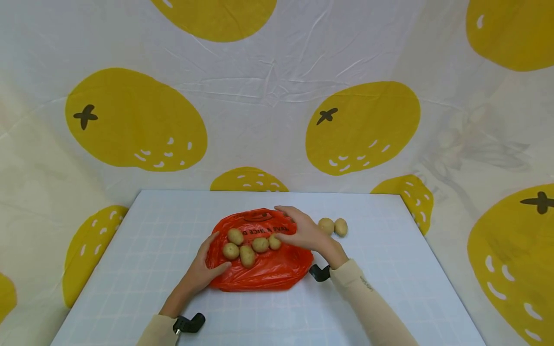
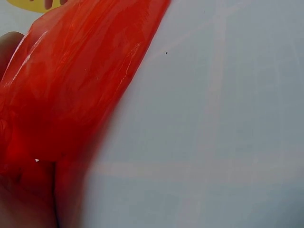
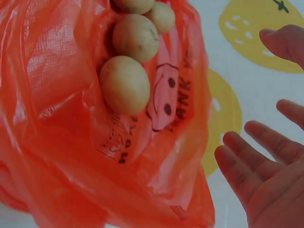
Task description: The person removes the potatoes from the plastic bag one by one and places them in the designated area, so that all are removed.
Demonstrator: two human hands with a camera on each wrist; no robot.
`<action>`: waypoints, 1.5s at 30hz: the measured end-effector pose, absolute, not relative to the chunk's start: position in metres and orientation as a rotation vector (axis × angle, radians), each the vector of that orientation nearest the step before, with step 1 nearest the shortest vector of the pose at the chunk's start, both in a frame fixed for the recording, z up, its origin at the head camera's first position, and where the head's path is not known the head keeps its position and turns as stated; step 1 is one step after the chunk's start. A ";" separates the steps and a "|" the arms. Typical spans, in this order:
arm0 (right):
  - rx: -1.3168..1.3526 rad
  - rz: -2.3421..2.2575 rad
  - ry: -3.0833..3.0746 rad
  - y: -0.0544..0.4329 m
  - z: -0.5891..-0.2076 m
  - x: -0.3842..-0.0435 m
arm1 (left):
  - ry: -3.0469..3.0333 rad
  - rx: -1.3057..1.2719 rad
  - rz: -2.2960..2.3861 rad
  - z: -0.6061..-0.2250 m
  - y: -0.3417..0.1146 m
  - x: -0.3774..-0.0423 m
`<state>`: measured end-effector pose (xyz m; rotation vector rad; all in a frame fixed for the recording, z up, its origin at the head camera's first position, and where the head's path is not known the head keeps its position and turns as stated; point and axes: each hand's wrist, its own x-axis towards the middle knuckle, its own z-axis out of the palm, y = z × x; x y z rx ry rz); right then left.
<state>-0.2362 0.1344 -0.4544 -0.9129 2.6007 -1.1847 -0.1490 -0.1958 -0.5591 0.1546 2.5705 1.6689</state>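
Observation:
A crumpled red plastic bag (image 1: 277, 271) with dark printing lies on the table, several potatoes (image 1: 247, 256) clustered on top of it. At the bag's left edge is my left hand (image 1: 200, 266), its thumb and fingers spread around that side near the potatoes. In the left wrist view the red plastic (image 2: 80, 71) hides most of this hand. My right hand (image 1: 305, 233) reaches over the bag's upper right part, thumb close to the rightmost potato (image 1: 274, 241). The right wrist view shows the right hand (image 3: 270, 171) with fingers apart and nothing held.
Two more potatoes (image 1: 341, 228) sit side by side on the white checked table (image 1: 164, 230), just right of the bag and behind my right wrist. A pale cloth (image 1: 259, 125) printed with yellow fruit hangs behind the table.

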 end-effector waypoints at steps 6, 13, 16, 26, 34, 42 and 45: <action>-0.909 -1.149 2.594 0.126 -0.463 -0.235 | 2.589 0.157 1.663 -0.561 -0.196 -0.150; -0.945 -1.118 2.591 0.118 -0.470 -0.237 | 2.586 0.160 1.664 -0.561 -0.197 -0.151; -0.930 -1.124 2.581 0.116 -0.474 -0.237 | 2.590 0.165 1.662 -0.562 -0.197 -0.151; -0.921 -1.085 2.581 0.109 -0.489 -0.239 | 2.571 0.177 1.696 -0.559 -0.196 -0.150; -0.911 -1.070 2.562 0.106 -0.497 -0.238 | 2.572 0.163 1.690 -0.559 -0.196 -0.150; -0.927 -1.065 2.558 0.105 -0.501 -0.235 | 2.569 0.163 1.691 -0.558 -0.195 -0.150; -0.944 -1.048 2.564 0.104 -0.504 -0.235 | 2.568 0.154 1.685 -0.558 -0.195 -0.150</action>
